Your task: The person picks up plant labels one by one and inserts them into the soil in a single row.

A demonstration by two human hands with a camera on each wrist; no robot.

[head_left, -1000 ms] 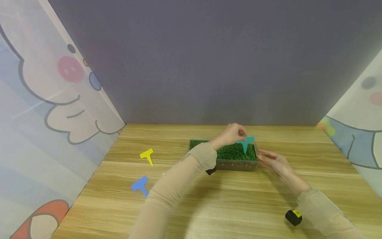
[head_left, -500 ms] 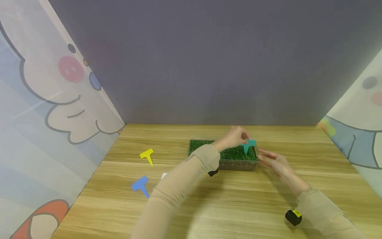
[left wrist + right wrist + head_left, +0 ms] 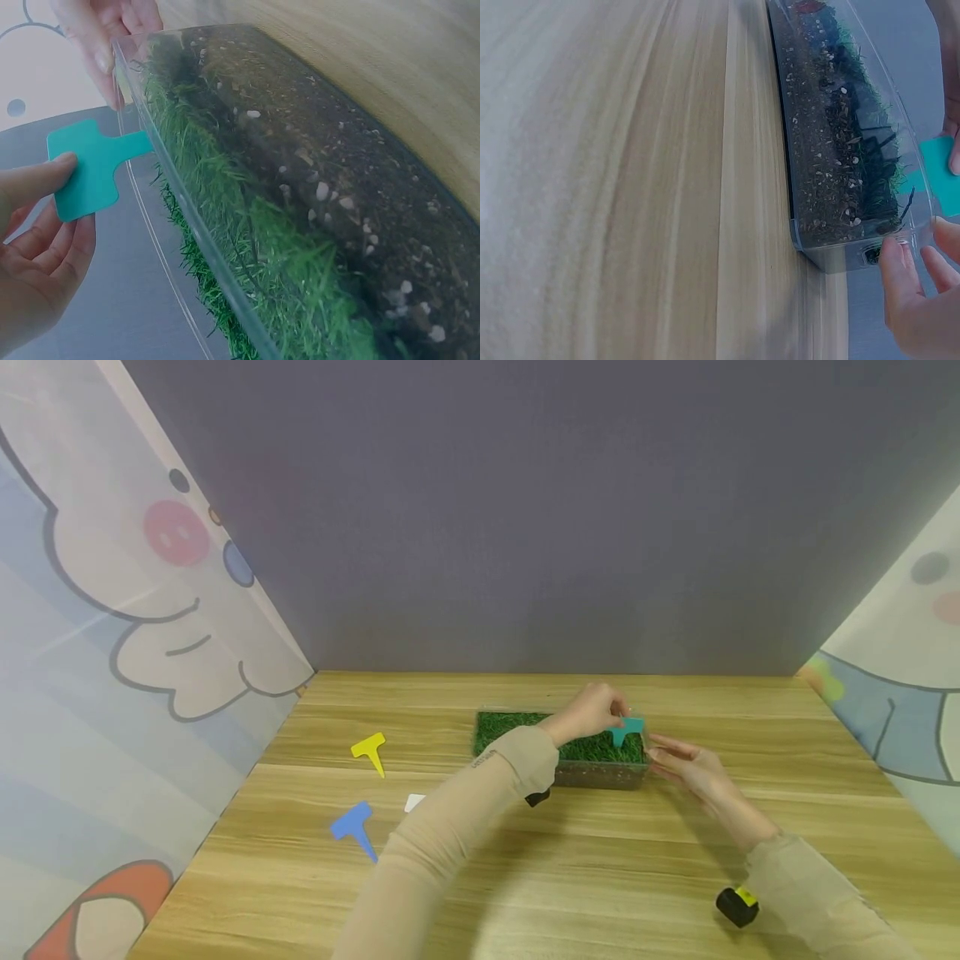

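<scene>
My left hand [image 3: 592,710] pinches a teal T-shaped plant label [image 3: 627,727] by its wide head, the thumb flat on it in the left wrist view. The label's narrow stem points down into the green grass [image 3: 517,722] near the right end of a clear planter box [image 3: 600,774]. Through the box wall, dark soil with white specks [image 3: 322,191] shows below the grass. At the right end of the box, my right hand [image 3: 697,772] rests its fairly straight fingertips against the end wall and rim. The label's tip is hidden in the grass.
On the wooden table [image 3: 585,877] left of my left arm lie a yellow T-shaped label [image 3: 370,750], a blue one [image 3: 355,825] and a white piece [image 3: 414,802] partly covered by the sleeve. A grey panel [image 3: 525,527] stands behind the table, with cartoon-printed sheets at both sides.
My left hand has moved down and slightly right with the teal label, whose stem now sits deeper in the grass. More of the white piece shows beside the sleeve. My right hand stays put.
</scene>
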